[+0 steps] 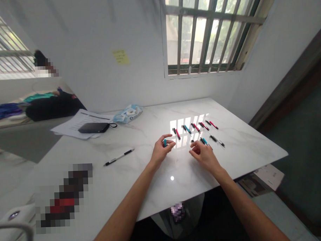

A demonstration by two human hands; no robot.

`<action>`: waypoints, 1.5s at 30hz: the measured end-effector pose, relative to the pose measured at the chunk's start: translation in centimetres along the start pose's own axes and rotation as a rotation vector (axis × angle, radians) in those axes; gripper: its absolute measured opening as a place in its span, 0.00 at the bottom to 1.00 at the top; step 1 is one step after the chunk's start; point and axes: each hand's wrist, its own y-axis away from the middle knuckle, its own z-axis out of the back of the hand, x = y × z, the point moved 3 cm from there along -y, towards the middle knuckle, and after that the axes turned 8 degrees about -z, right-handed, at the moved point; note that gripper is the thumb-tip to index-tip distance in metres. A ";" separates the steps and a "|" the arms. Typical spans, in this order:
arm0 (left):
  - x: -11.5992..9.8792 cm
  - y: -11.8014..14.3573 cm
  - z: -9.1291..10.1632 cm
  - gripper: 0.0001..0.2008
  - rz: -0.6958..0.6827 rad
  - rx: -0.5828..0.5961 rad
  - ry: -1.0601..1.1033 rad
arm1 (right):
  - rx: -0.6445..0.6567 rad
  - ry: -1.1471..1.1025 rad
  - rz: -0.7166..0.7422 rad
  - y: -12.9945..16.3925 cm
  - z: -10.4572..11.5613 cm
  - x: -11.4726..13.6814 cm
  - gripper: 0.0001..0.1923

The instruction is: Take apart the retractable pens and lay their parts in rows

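Light source: came as daylight through the barred window (210, 31).
Glare: lay in bright window-shaped patches on the glossy tabletop (240, 145).
Shadows: stayed soft and faint.
Distortion: bent the edges with a wide-angle curve.
Sharpness: softened slightly throughout; some patches were pixelated.

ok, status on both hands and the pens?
Left hand pinching a blue pen piece. Right hand on the table beside a dark piece, grip unclear. Row of pens just beyond, nothing between.
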 end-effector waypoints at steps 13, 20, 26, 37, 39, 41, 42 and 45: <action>-0.1 0.3 -0.5 0.33 0.032 0.078 -0.025 | -0.064 0.428 -0.052 -2.9 1.7 -2.6 0.10; -0.7 0.7 -1.1 0.32 0.054 0.109 -0.020 | -0.020 0.323 -0.022 -2.4 1.3 -3.2 0.14; -0.6 0.8 -1.3 0.33 0.060 0.131 -0.014 | -0.006 0.373 0.007 -1.7 1.5 -2.5 0.19; -0.6 0.8 -1.4 0.33 0.040 0.168 -0.027 | 0.035 0.383 0.039 -1.5 1.4 -2.8 0.25; -0.6 0.9 -1.4 0.33 0.041 0.176 -0.034 | -0.004 0.327 0.119 -1.2 1.4 -1.8 0.24; -0.7 0.9 -1.5 0.33 0.044 0.186 -0.045 | -0.013 0.226 0.249 -0.7 1.3 0.0 0.23; -0.7 1.0 -1.5 0.33 0.045 0.194 -0.049 | 0.006 0.169 0.319 -0.5 1.1 0.9 0.23; -0.6 1.1 -1.5 0.35 0.047 0.223 -0.053 | 0.098 0.050 0.459 0.1 0.2 3.4 0.23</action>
